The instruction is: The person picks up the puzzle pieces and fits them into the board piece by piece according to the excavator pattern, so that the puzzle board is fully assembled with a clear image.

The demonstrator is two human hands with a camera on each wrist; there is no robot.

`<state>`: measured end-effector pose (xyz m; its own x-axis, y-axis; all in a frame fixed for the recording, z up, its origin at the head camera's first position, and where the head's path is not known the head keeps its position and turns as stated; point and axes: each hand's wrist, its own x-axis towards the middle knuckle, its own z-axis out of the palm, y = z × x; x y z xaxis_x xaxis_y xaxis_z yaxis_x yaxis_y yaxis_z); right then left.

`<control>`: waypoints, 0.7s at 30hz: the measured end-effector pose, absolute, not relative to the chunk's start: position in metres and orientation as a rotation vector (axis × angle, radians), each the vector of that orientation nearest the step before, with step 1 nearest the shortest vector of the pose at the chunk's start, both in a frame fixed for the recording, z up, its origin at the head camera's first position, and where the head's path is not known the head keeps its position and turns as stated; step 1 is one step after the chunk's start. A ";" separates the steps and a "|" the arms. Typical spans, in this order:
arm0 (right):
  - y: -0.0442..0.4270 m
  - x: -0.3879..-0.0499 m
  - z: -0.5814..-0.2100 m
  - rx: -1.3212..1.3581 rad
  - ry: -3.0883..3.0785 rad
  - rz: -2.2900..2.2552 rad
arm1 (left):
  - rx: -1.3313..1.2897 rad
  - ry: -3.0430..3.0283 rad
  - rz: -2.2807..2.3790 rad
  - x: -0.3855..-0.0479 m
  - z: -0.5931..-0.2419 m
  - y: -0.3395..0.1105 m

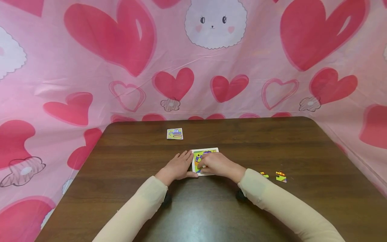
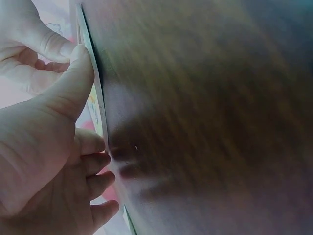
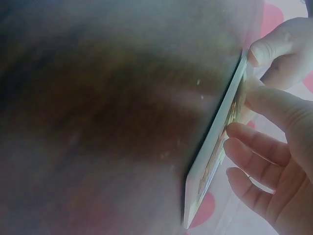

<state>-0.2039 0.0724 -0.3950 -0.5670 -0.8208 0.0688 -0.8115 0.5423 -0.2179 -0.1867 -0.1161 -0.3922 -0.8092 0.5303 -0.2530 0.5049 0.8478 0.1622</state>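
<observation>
A white-rimmed puzzle board (image 1: 205, 149) with a colourful picture lies flat on the table. My left hand (image 1: 177, 167), fingers extended, rests along its left edge with the thumb at the near left corner. Over the board bends my right hand (image 1: 220, 164), its thumb and index finger pinching a puzzle piece (image 3: 238, 105) low against the picture. Most of that piece is hidden by the fingers. In the right wrist view the other fingers (image 3: 254, 156) hover loosely beside the board's rim (image 3: 215, 139). The left wrist view shows the left thumb (image 2: 73, 88) at the board's edge.
Two loose puzzle pieces lie to the right: one (image 1: 281, 176) in plain sight, the other (image 1: 264, 174) partly behind the right sleeve. A small picture card (image 1: 174, 133) lies further back on the brown wooden table (image 1: 136, 141). Behind hangs a pink heart-patterned cloth (image 1: 202, 60).
</observation>
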 end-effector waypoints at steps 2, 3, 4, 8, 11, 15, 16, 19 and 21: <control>0.071 -0.204 -0.395 -1.447 2.725 -0.351 | 0.787 2.737 0.127 -0.187 -0.392 -0.116; 0.071 -0.204 -0.395 -1.454 2.727 -0.349 | 0.789 2.737 0.129 -0.187 -0.392 -0.116; 0.071 -0.204 -0.396 -1.459 2.728 -0.349 | 0.789 2.738 0.132 -0.187 -0.392 -0.116; 0.069 -0.204 -0.397 -1.467 2.731 -0.339 | 0.787 2.739 0.141 -0.188 -0.394 -0.116; 0.069 -0.204 -0.397 -1.448 2.726 -0.342 | 0.781 2.737 0.143 -0.188 -0.394 -0.116; 0.069 -0.204 -0.395 -1.423 2.698 -0.371 | 0.770 2.733 0.145 -0.188 -0.394 -0.116; 0.070 -0.204 -0.395 -1.414 2.690 -0.380 | 0.768 2.732 0.144 -0.188 -0.394 -0.116; 0.073 -0.203 -0.392 -1.370 2.679 -0.419 | 0.764 2.731 0.142 -0.187 -0.392 -0.115; 0.077 -0.204 -0.389 -1.337 2.688 -0.452 | 0.762 2.728 0.135 -0.187 -0.392 -0.115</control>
